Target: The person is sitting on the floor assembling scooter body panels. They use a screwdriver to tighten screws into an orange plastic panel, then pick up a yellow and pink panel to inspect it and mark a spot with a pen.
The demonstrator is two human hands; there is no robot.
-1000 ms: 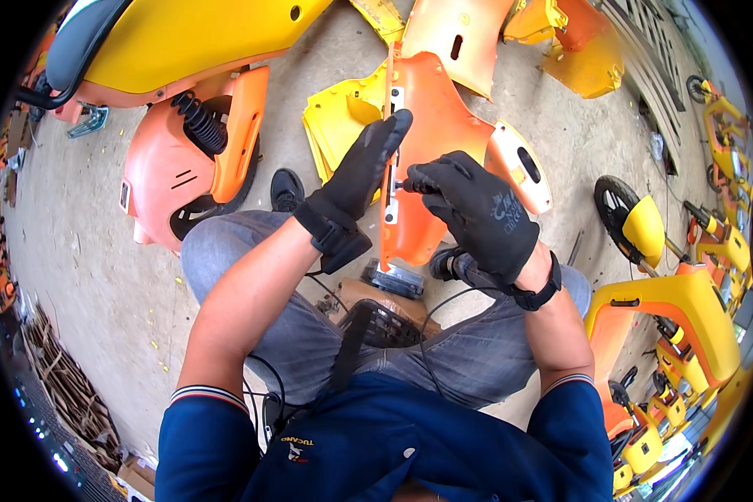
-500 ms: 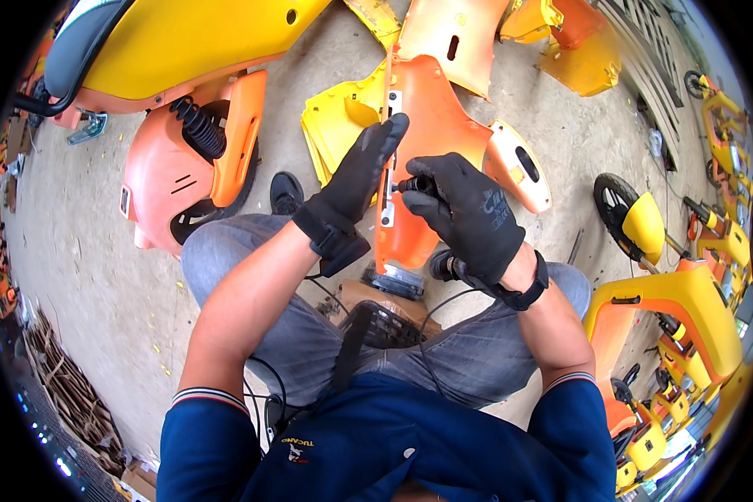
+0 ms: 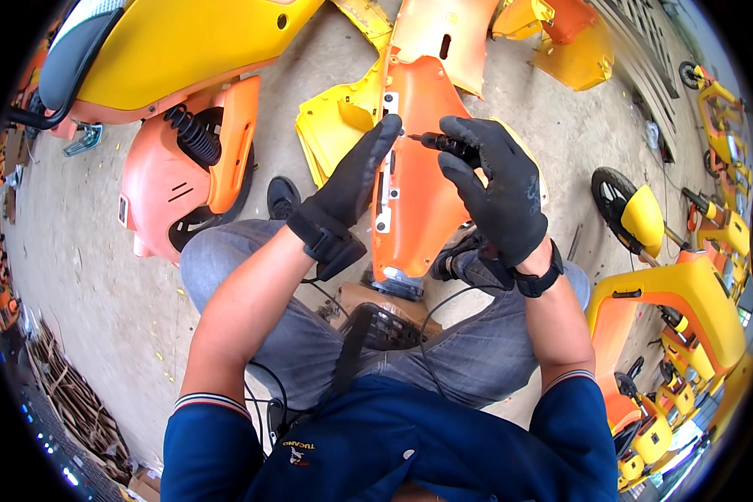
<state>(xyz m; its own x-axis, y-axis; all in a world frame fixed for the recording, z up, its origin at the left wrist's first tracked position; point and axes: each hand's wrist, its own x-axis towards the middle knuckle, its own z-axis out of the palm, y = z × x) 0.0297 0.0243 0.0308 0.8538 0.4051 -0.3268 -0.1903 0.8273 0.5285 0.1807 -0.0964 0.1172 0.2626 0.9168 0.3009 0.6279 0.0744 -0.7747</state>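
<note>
An orange plastic panel stands between my legs, with several small white pieces with dark centres along its left edge. My left hand, in a black glove, lies against the outer side of that edge with its fingers stretched out together. In my gloved right hand, a black screwdriver is gripped between thumb and fingers. Its tip points left at the panel's edge, near my left fingertips, and stands a little apart from it.
Yellow panels and another orange panel lie beyond. A yellow and pink vehicle stands at the left. Yellow frames with wheels line the right. A cardboard box sits between my legs, with cables nearby.
My right hand has drawn the screwdriver away from the panel's edge and moved it farther up and right. My left hand stays against the panel.
</note>
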